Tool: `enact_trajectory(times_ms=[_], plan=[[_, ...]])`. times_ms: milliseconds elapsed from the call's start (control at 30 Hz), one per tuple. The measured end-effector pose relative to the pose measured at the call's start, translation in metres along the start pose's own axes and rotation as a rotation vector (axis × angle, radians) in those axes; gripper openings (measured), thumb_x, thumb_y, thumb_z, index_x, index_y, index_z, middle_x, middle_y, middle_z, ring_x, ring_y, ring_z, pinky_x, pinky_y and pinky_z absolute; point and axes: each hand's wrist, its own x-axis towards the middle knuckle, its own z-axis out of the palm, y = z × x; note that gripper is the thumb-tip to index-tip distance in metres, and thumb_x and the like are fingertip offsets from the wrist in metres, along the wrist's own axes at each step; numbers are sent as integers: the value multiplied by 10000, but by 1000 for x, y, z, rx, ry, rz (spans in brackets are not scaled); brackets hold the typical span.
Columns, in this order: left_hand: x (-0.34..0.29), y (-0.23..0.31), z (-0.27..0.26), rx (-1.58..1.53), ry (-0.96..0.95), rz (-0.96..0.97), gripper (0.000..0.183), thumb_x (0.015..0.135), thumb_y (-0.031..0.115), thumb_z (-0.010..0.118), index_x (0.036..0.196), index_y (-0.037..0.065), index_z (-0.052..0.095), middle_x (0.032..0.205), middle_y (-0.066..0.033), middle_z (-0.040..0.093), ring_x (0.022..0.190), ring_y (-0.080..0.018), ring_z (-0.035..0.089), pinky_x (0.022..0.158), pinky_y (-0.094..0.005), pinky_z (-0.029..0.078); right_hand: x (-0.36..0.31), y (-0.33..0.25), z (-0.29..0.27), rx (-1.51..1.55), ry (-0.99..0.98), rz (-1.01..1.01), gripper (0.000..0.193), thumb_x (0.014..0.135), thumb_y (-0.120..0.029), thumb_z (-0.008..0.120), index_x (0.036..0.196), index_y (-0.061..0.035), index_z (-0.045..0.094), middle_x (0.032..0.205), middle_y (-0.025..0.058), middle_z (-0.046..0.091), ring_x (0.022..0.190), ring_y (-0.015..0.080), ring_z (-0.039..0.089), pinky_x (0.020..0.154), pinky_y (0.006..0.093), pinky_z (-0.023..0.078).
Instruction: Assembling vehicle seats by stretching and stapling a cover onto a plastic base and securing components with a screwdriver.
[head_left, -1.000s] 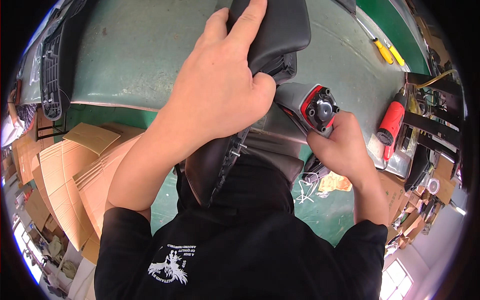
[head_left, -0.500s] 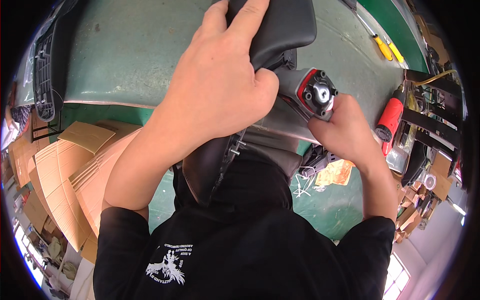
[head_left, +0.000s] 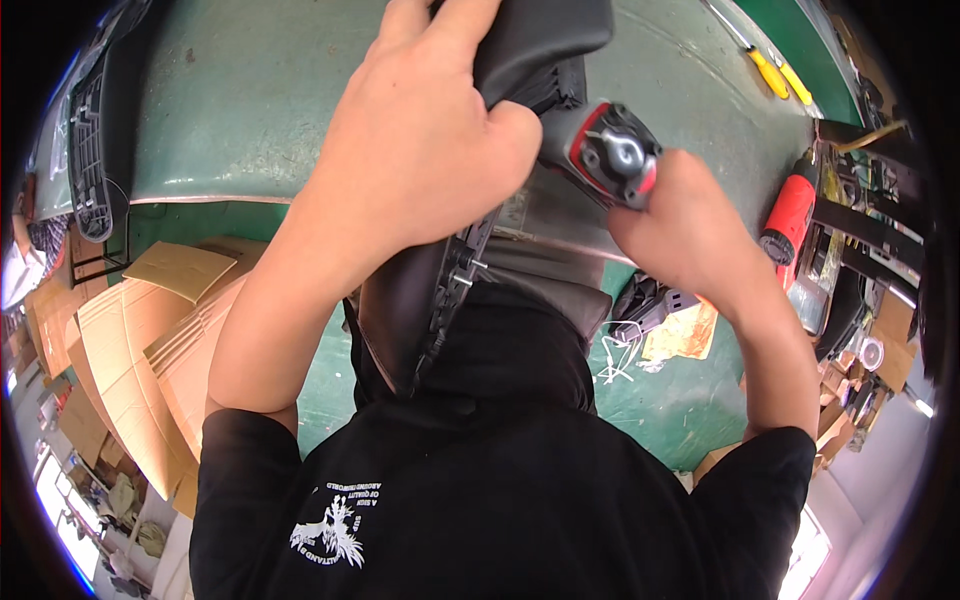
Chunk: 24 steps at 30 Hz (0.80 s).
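Observation:
My left hand (head_left: 420, 150) grips a black padded seat part (head_left: 530, 50), holding it tilted against my chest over the edge of the green workbench (head_left: 230, 110). Its lower end (head_left: 420, 310) shows a plastic frame with small pegs. My right hand (head_left: 690, 230) holds a red and grey power tool (head_left: 610, 155), its back end facing the camera. The tool is pressed against the seat part just right of my left thumb. Its tip is hidden behind the tool body.
A black plastic shell (head_left: 90, 150) lies at the bench's left end. Flattened cardboard (head_left: 130, 340) is stacked on the floor at the left. A second red tool (head_left: 790, 215) and yellow-handled screwdrivers (head_left: 770, 70) lie on the right. A power strip (head_left: 650, 305) sits on the green floor.
My right hand has carried the power tool up and to the left, from beside the seat part to against it by my left thumb. My left hand keeps its grip.

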Motion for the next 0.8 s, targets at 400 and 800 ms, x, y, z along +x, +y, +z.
enact_trajectory(times_ms=[400, 800], plan=[[-1, -67, 5, -313, 89, 137, 964, 817, -23, 606, 1728, 24, 294, 1547, -229, 546, 1339, -248, 616, 1123, -326, 479, -49, 63, -15, -2, 261, -8, 296, 786, -74, 678, 1040, 75, 708, 849, 348, 692, 871, 541, 691, 819, 556, 559], [-14, -112, -23, -439, 200, -171, 647, 966, 1, 729, 1556, -42, 466, 1395, -127, 682, 1291, -200, 635, 1134, -355, 480, -32, 149, 33, -254, 420, 163, 613, 841, -66, 734, 1420, 33, 558, 943, 298, 735, 852, 499, 719, 766, 579, 576]])
